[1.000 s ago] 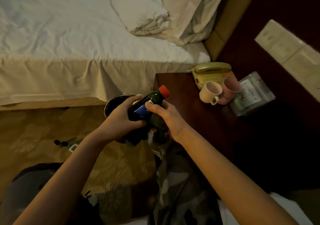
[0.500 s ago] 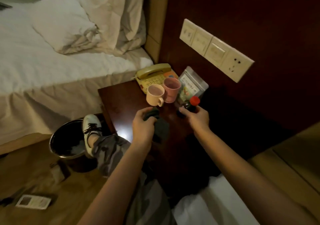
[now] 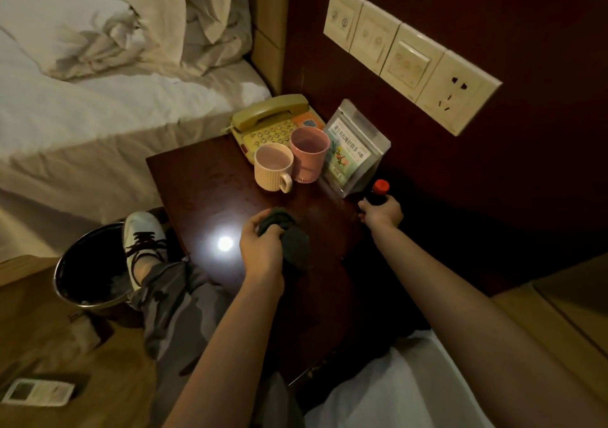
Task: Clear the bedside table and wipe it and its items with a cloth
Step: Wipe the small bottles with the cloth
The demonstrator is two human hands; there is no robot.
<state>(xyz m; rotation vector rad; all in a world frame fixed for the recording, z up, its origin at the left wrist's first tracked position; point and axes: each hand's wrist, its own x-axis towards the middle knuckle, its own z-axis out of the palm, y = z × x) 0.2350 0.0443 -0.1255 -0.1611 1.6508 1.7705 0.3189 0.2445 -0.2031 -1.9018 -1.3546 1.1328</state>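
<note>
Two hands work over the bedside table (image 3: 204, 184): the left hand (image 3: 261, 251) grips a dark cloth (image 3: 291, 241) at its middle, the right hand (image 3: 381, 213) clasps a red-capped bottle (image 3: 378, 192) at its wall-side edge

Person, seen from above. Left hand (image 3: 261, 253) and right hand (image 3: 381, 213): bare, no rings, watch or bands visible; both forearms bare to the frame's lower edge, no sleeves in view. Loose grey camouflage-patterned trousers (image 3: 177, 315), blotched in darker and lighter grey, gathered at the ankle. White low-top sneaker with dark laces and dark side striping (image 3: 143, 235) (one foot only visible).
</note>
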